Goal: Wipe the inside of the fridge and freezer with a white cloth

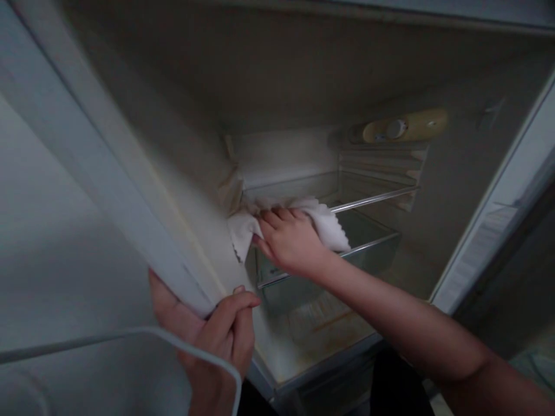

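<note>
Right hand (291,241): palm down, fingers spread flat and pressing a white cloth (324,222) onto the glass shelf (373,199) inside an open fridge; the forearm reaches in from the lower right corner of the view. White cloth: crumpled, zigzag-cut edges, lying along the front edge of the shelf toward its left end, one corner hanging down against the left inner wall (173,173). Left hand (217,335): fingers and thumb closed around the lower front edge of the fridge's left side panel (108,173); a white cable (130,336) crosses in front of it. Below the shelf: a clear drawer (368,248), its front rim just under the right wrist. Fridge floor (321,329): stained, brownish marks. Upper right inner wall: yellowed thermostat housing (403,127) with a round dial. Right edge: door seal (485,242), pale and ribbed.
</note>
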`<state>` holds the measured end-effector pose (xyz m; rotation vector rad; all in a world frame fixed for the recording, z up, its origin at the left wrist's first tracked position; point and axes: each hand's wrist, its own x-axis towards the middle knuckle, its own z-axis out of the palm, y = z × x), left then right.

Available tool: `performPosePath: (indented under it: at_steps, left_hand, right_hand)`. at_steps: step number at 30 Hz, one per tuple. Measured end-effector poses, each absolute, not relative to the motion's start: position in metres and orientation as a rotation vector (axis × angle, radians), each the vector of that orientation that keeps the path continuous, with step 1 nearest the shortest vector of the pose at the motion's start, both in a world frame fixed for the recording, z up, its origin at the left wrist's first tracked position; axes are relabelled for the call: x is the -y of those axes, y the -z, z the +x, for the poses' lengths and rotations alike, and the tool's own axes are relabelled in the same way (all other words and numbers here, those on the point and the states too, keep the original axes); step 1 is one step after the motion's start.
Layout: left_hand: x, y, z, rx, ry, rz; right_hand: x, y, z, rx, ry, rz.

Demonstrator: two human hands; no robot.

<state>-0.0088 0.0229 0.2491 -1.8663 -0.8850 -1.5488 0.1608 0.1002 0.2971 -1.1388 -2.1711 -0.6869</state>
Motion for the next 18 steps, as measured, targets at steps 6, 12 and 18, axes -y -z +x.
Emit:
performPosePath:
  at_steps: [6,12,18]
  left_hand:
    - [-0.024,-0.238,-0.010,0.938,1.539,-1.830]
    - [-0.023,-0.243,-0.008,0.926,1.593,-1.833]
    - [-0.025,-0.245,-0.009,0.883,1.577,-1.854]
  right_hand:
    - [-0.114,-0.278,0.136,2.097,0.812,-1.003]
    - [-0.121,-0.267,0.231,1.925,0.911,-1.185]
    - [-0.134,-0.250,0.389,1.395,0.940,-1.556]
